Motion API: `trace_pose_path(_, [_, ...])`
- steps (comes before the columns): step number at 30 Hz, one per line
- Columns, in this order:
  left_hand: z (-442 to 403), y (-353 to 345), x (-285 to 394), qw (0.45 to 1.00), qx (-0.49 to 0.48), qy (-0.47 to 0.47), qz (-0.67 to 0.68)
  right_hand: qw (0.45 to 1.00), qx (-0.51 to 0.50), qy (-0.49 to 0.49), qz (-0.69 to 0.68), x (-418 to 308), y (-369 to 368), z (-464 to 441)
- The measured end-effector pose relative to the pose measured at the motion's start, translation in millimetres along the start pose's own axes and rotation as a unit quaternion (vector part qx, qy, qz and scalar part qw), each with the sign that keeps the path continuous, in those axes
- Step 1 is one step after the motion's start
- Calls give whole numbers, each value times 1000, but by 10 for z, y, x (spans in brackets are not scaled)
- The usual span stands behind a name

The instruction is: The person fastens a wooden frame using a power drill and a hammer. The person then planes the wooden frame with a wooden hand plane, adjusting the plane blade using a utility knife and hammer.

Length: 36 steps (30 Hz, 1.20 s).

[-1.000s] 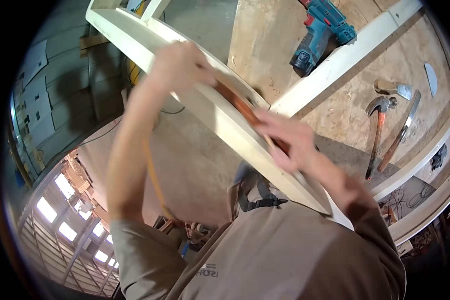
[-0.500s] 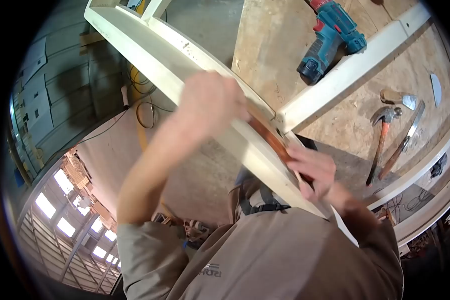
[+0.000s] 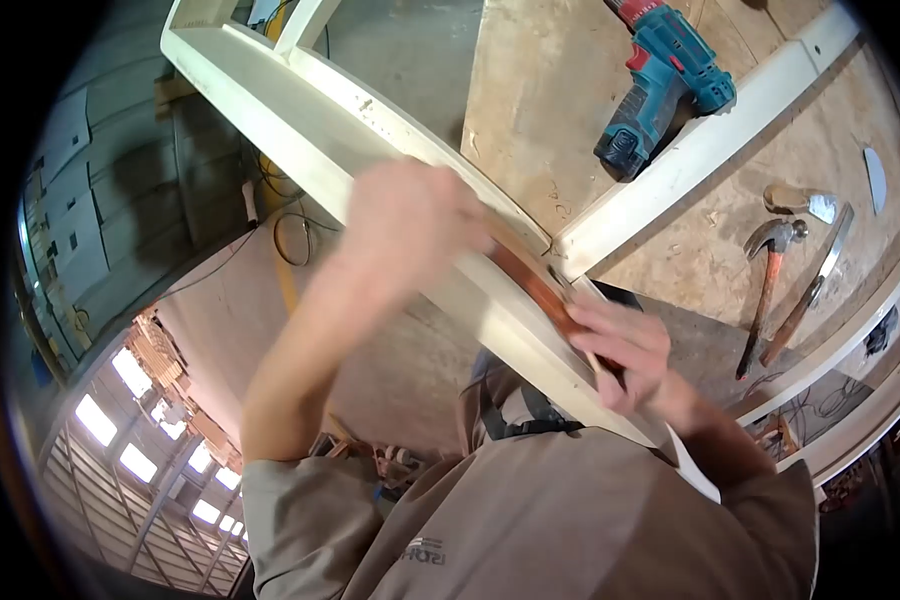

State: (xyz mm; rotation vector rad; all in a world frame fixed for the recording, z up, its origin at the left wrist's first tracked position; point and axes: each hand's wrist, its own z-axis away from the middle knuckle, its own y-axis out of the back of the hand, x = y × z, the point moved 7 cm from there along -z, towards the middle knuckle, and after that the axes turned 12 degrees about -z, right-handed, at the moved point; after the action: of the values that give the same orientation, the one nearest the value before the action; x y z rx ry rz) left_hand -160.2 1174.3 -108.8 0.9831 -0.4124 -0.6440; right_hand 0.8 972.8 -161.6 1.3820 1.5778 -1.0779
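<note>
A long, narrow reddish-brown strip lies along the inner side of a pale wooden frame rail. My left hand, blurred by motion, is closed like a fist at the strip's upper end, above the rail; its fingertips are hidden. At the lower end, my right hand is closed on the strip, fingers over the top and thumb below. A thin pale edge shows under those fingers. Close to the right hand, a pale crosspiece meets the rail.
A teal cordless drill leans against the crosspiece on a plywood board. To the right lie a claw hammer, a long chisel-like tool, a putty knife and a pale blade-shaped piece. A cable runs across the floor.
My left hand has shifted slightly left and down, still smeared by motion. My right hand stays at the strip's lower end. The whole view has shifted a little.
</note>
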Motion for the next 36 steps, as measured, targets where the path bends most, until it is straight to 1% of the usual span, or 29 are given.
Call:
trace_pose_path(2, [-129, 41, -537, 986, -71, 124, 82, 998, -35, -24, 46, 90, -217, -446])
trace_pose_path(3, [-215, 87, -667, 993, -57, 80, 72, 999, -31, -29, 31, 133, -283, -571])
trace_pose_path(4, [-251, 95, -745, 989, -68, 103, 76, 998, -37, -39, 12, 145, -293, -623])
trace_pose_path(6, [-263, 90, -746, 994, -55, 75, 52, 998, -25, -61, -7, 162, -266, -554])
trace_pose_path(8, [-149, 48, -475, 994, -75, 64, 46, 999, -15, -35, 21, 18, -161, -333])
trace_pose_path(9, [-119, -7, -304, 993, -97, 53, 44, 999, -23, -41, -2, 14, -62, -122])
trace_pose_path(10, [-84, -81, -127, 996, -79, 19, 39, 999, -16, -34, 1, -42, -44, -70])
trace_pose_path(12, [-82, -57, -168, 996, -66, 43, 29, 1000, -2, -11, 7, -46, -8, -55])
trace_pose_path(13, [-143, 0, -394, 993, -72, 82, 32, 998, -21, -25, 44, 104, -139, -181])
trace_pose_path(14, [-200, 51, -725, 988, -83, 121, 39, 995, -18, -71, 74, 165, -319, -523])
trace_pose_path(15, [-280, 89, -1111, 988, -65, 135, 24, 997, 11, -61, 52, 261, -461, -832])
trace_pose_path(16, [-299, 149, -1384, 987, -42, 155, 6, 999, 9, -41, 16, 401, -590, -1034])
trace_pose_path(18, [-289, 175, -1213, 992, -53, 115, 9, 999, 10, -50, 15, 379, -546, -974])
trace_pose_path(19, [-301, 123, -1050, 994, -63, 91, 18, 999, 12, -46, 23, 258, -439, -802])
trace_pose_path(20, [-235, 53, -731, 992, -91, 71, 48, 998, 12, -43, 32, 101, -286, -567])
trace_pose_path(21, [-163, -57, -442, 994, -98, 52, 22, 999, 4, -40, 23, 12, -137, -269])
trace_pose_path(22, [-71, -99, -82, 997, -79, 5, 0, 999, -4, -33, 13, -42, -4, -22])
trace_pose_path(23, [-21, -111, 131, 998, -54, -5, -16, 999, -8, -34, 12, -118, 72, 80])
trace_pose_path(24, [-32, -94, 141, 997, -72, 5, -20, 999, -15, -33, 5, -131, 100, 96])
trace_pose_path(25, [-88, -82, -116, 998, -64, 28, 9, 1000, 0, -4, 17, -66, -3, -82])
trace_pose_path(26, [-150, -73, -438, 996, -60, 50, 40, 998, -6, 6, 66, 18, -154, -312])
trace_pose_path(27, [-196, 57, -738, 988, -79, 135, 12, 998, -9, -13, 63, 174, -319, -556])
trace_pose_path(28, [-254, 136, -980, 989, -75, 121, 37, 999, -5, -38, 31, 237, -447, -814])
trace_pose_path(29, [-280, 212, -1152, 991, -57, 118, 34, 999, -2, -24, 23, 305, -526, -973])
trace_pose_path(30, [-300, 222, -1186, 996, -33, 81, 5, 999, -1, -23, 25, 259, -502, -947])
trace_pose_path(32, [-212, 161, -864, 996, -42, 77, 34, 999, 4, -32, 36, 197, -368, -690])
trace_pose_path(33, [-172, 83, -607, 996, -55, 66, -2, 998, -6, -12, 60, 142, -274, -429])
trace_pose_path(34, [-130, 39, -331, 996, -76, 44, -14, 1000, -3, -17, 21, 45, -106, -223])
trace_pose_path(36, [-52, -58, 44, 996, -79, 15, -26, 998, -8, -46, -31, -68, 6, -40])
